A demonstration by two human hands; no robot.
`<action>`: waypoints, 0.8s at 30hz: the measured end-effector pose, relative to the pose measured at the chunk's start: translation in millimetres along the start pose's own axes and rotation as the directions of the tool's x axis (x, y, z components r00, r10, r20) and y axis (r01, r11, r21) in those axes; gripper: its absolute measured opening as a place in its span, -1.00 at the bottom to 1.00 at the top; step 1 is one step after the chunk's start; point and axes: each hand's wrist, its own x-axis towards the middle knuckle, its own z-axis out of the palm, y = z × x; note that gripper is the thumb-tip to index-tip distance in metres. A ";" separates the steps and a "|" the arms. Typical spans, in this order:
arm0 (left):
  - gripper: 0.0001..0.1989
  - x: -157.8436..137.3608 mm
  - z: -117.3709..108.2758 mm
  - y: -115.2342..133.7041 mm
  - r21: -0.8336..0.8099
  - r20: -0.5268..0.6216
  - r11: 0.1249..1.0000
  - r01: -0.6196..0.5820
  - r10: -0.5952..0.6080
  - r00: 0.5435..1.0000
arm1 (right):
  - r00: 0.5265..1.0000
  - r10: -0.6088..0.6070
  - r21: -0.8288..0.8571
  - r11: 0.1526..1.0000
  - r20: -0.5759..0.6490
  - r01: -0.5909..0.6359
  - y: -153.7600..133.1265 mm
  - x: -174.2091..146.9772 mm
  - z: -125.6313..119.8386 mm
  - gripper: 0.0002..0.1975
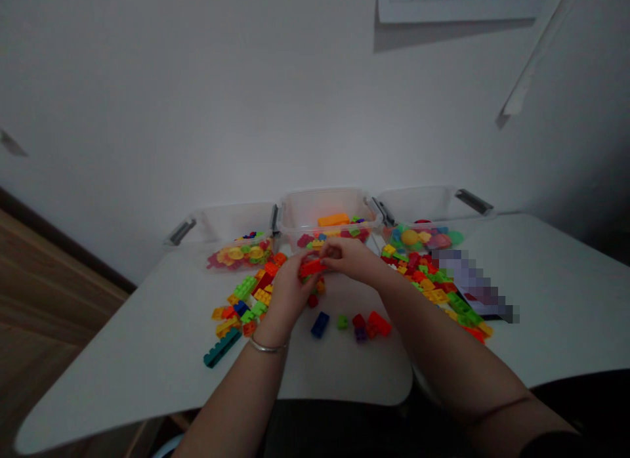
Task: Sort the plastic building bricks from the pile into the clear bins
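Between my two hands, above the middle of the table, is a red toy building brick (311, 268). My left hand (291, 281) is closed around its left side, with the thumb below it. The fingers of my right hand (342, 256) pinch its right end. A few small bricks, one of them dark red (313, 301), lie just under the hands and are partly hidden. Nearer to me on the table are a blue brick (320, 325), a small green brick (342, 322), a purple brick (361, 334) and an orange-red brick (378, 324).
Loose bricks are heaped at the left (245, 289) and right (433, 284). A long teal brick (222, 348) lies at the left pile's near end. Three clear plastic bins (329, 199) with toy pieces stand along the wall. A partly blurred sheet (475, 284) lies at the right.
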 end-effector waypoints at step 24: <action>-0.45 -1.9 -15.1 5.0 0.653 -0.147 0.693 0.304 -0.278 0.949 | 0.972 -0.140 -0.637 0.771 -0.191 -0.014 12.7 9.2 -25.5 -0.63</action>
